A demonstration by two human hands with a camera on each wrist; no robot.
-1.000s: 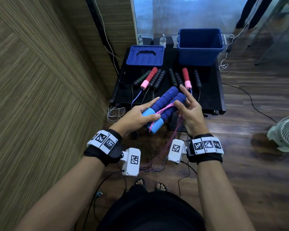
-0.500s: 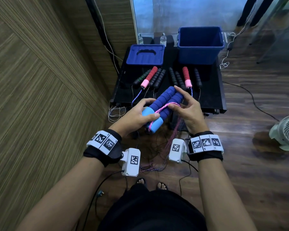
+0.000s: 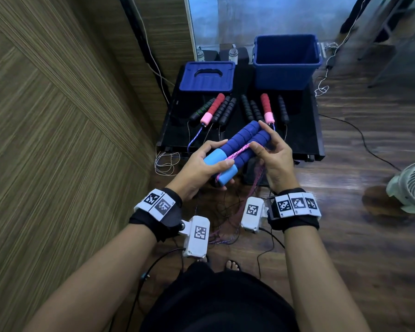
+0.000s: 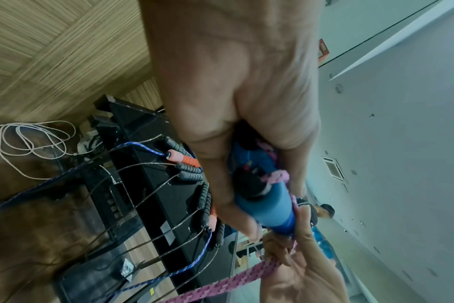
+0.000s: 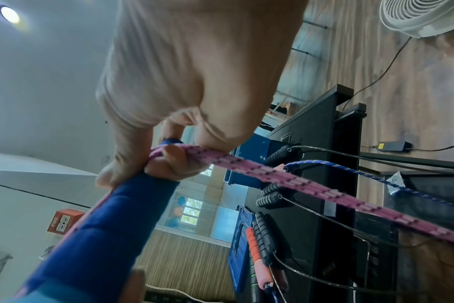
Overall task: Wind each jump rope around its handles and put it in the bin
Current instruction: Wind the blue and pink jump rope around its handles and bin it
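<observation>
Head view: the left hand [image 3: 199,167] grips the two blue handles [image 3: 243,142] side by side at their light-blue near ends, fingers curled under and thumb laid across the top; the pair is held in the air, just near of the black table [image 3: 304,137] edge, slanting up toward the far right. The right hand [image 3: 274,156] is at the far half of the handles, thumb and forefinger pinching the pink rope [image 3: 238,151], other fingers loosely raised. The rope lies in one diagonal strand across the top of the handles from the left thumb to the right fingertips. In the right wrist view the rope [image 5: 285,180] passes under the pinching fingers [image 5: 169,160] and runs off taut toward the lower right. Remaining slack hangs between the wrists and pools on the wooden floor [image 3: 369,259] near the feet. On the table: the blue bin [image 3: 286,62] at the far right, open; the blue lid [image 3: 207,76] lies flat to its left. Near of them are two groups of other jump rope handles: left group [image 3: 213,109] with black ones, one red-and-pink and one with a green ring; right group [image 3: 265,109] with black ones and one red-and-pink. Their cords hang over the near table edge. The left wrist view shows the same handles [image 4: 189,170] and a blue patterned cord [image 4: 140,146]. A white fan [image 3: 412,185] stands on the floor at the right; a coil of white cable [image 3: 164,161] lies by the table's left near corner.
</observation>
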